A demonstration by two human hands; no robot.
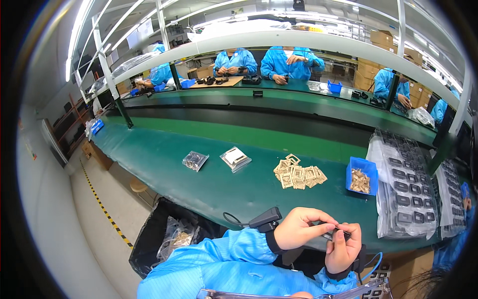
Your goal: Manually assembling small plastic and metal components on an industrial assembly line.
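My left hand (pixel 302 228) and my right hand (pixel 344 249) meet over the near edge of the green table. Between their fingertips they pinch a small dark part (pixel 334 233), mostly hidden by the fingers, so its exact kind does not show. Beyond them on the table lies a loose pile of flat tan frames (pixel 298 174). To its right stands a blue bin (pixel 362 169) with small tan pieces in it. Black frame-shaped parts (pixel 416 189) sit in rows on clear plastic trays at the right.
Two clear bags, one with dark parts (pixel 195 160) and one with pale pieces (pixel 235 158), lie on the table (pixel 164 149). A black-lined bin (pixel 149 244) stands below the near edge at left. Co-workers in blue (pixel 291 65) sit across, behind a metal rail (pixel 239 42).
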